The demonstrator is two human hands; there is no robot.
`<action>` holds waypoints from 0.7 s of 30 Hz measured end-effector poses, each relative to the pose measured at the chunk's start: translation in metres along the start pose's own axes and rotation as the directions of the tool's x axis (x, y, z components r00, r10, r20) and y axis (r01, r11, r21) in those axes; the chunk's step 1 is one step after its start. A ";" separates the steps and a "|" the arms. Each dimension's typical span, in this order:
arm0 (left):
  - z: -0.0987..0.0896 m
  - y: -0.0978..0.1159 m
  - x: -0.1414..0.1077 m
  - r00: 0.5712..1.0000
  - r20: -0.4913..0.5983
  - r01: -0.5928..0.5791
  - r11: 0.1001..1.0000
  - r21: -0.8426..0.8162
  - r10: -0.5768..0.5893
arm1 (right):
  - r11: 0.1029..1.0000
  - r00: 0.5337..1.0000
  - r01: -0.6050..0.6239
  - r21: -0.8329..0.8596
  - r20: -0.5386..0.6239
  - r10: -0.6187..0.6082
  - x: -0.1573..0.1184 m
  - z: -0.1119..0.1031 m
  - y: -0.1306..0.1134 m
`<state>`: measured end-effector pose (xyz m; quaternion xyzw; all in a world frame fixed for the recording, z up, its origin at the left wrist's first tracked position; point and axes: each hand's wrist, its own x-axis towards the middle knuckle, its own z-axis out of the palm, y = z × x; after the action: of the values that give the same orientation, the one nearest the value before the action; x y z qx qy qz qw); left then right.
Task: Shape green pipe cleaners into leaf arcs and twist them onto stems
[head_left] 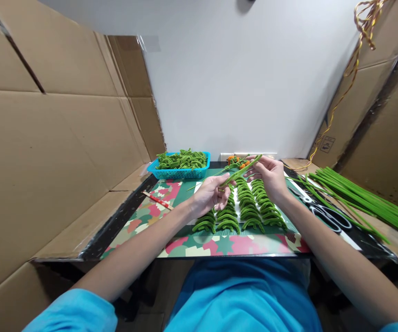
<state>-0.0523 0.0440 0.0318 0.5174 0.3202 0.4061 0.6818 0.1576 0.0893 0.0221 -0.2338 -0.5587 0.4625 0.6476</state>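
Observation:
Stretched between my two hands is a green pipe cleaner piece (241, 171), flattened and leaf-like, slanting up to the right. My left hand (211, 192) pinches its lower end between thumb and fingers. Near the upper end, the fingers of my right hand (268, 175) are closed on it. Below them, several rows of curved green pipe cleaner pieces (252, 208) lie on a white sheet over the patterned mat (216, 245). Part of the rows is hidden behind my hands.
A blue basket (181, 173) heaped with green pieces stands at the back left. Orange-and-green pieces (237, 161) lie at the back. On the right are black-handled scissors (326, 216) and long green pipe cleaners (368, 198). A red-wrapped stick (157, 200) lies left. Cardboard walls (63, 133) flank the table.

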 end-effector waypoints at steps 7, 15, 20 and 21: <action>0.000 -0.004 0.001 0.997 0.070 -0.016 0.997 0.079 0.011 | 0.998 0.999 -0.052 -0.025 -0.002 0.052 0.000 -0.001 0.001; -0.002 -0.005 0.002 0.990 -0.070 -0.105 0.968 0.230 0.124 | 0.981 0.957 -0.158 -0.113 0.229 0.181 -0.009 0.005 0.000; -0.001 -0.003 0.000 0.994 -0.042 -0.085 0.951 0.297 0.102 | 0.977 0.923 -0.201 -0.073 0.320 0.213 -0.010 0.011 0.002; -0.001 -0.003 0.000 0.995 -0.031 -0.081 0.951 0.297 0.094 | 0.974 0.921 -0.218 -0.062 0.317 0.227 -0.009 0.011 0.003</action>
<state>-0.0526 0.0435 0.0290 0.6178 0.3694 0.3950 0.5708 0.1468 0.0800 0.0181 -0.2252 -0.6325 0.5577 0.4879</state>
